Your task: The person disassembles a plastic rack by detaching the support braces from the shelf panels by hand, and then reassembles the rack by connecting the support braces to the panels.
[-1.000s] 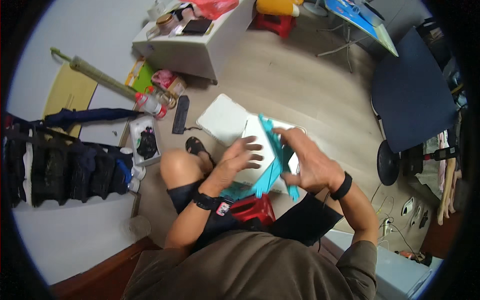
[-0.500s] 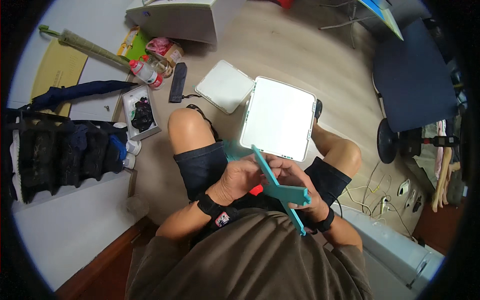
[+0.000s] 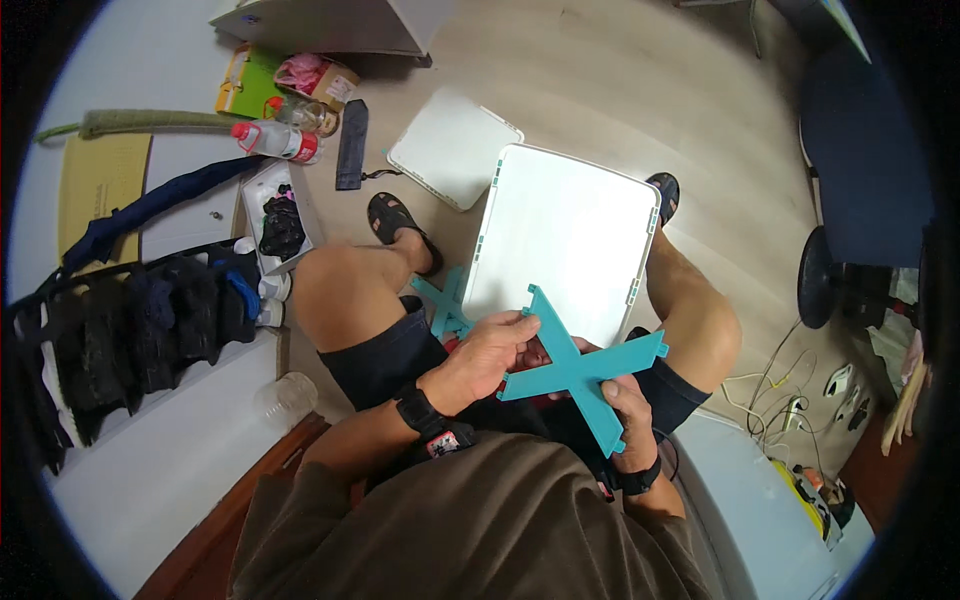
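A flat teal X-shaped plastic piece (image 3: 577,370) with small tabs at its arm ends is held in front of my lap. My left hand (image 3: 484,358) pinches the piece near its upper left arm. With its thumb on the face, my right hand (image 3: 630,420) grips the lower right arm; its other fingers are mostly hidden behind. Just beyond stands a white square panel (image 3: 565,235) with teal pieces along its rim, between my legs. On the floor left of that panel, another teal crossed piece (image 3: 440,305) shows partly.
A second white panel (image 3: 450,145) lies beyond on the floor. At the left are a shoe rack (image 3: 150,320), a box with a black bag (image 3: 280,225), bottles (image 3: 280,140) and a folded umbrella (image 3: 352,145). A dark chair (image 3: 865,150) and cables (image 3: 775,390) stand and lie on the right.
The teal X-shaped piece has turned from nearly edge-on to face up, showing its whole cross. My right hand has shifted to its lower arm. The view has also shifted.
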`<action>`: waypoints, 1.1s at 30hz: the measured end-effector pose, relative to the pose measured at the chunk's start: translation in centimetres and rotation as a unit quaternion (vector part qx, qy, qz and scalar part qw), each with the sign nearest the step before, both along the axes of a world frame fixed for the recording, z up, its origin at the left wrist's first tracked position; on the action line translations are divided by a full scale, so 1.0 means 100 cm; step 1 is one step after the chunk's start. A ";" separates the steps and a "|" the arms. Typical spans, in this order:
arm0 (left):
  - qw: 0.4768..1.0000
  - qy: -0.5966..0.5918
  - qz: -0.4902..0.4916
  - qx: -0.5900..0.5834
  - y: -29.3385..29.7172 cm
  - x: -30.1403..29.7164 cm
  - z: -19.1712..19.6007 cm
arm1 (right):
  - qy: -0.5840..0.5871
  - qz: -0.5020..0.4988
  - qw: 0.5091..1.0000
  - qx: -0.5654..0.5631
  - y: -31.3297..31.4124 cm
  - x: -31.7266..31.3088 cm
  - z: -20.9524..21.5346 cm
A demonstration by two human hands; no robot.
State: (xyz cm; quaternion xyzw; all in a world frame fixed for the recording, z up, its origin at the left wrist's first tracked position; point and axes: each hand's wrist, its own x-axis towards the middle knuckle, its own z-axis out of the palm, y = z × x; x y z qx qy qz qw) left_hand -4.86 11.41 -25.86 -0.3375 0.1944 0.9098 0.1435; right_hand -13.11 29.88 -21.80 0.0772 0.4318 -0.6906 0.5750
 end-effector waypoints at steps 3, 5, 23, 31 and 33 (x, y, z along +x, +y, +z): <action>0.998 -0.019 -0.047 -0.029 0.000 -0.002 -0.022 | 0.024 -0.009 0.999 -0.036 0.004 -0.007 -0.008; 0.997 -0.038 -0.070 -0.005 0.002 -0.005 -0.028 | 0.037 0.002 0.999 -0.007 0.007 -0.012 -0.005; 0.978 0.002 -0.210 0.004 0.020 -0.038 -0.032 | 0.037 -0.037 0.994 0.097 0.036 -0.026 0.002; 0.969 0.011 -0.244 -0.043 0.027 -0.046 -0.032 | 0.071 -0.079 0.986 0.126 0.049 -0.052 0.012; 0.970 0.016 -0.238 -0.036 0.030 -0.044 -0.036 | 0.071 -0.074 0.985 0.138 0.049 -0.060 0.013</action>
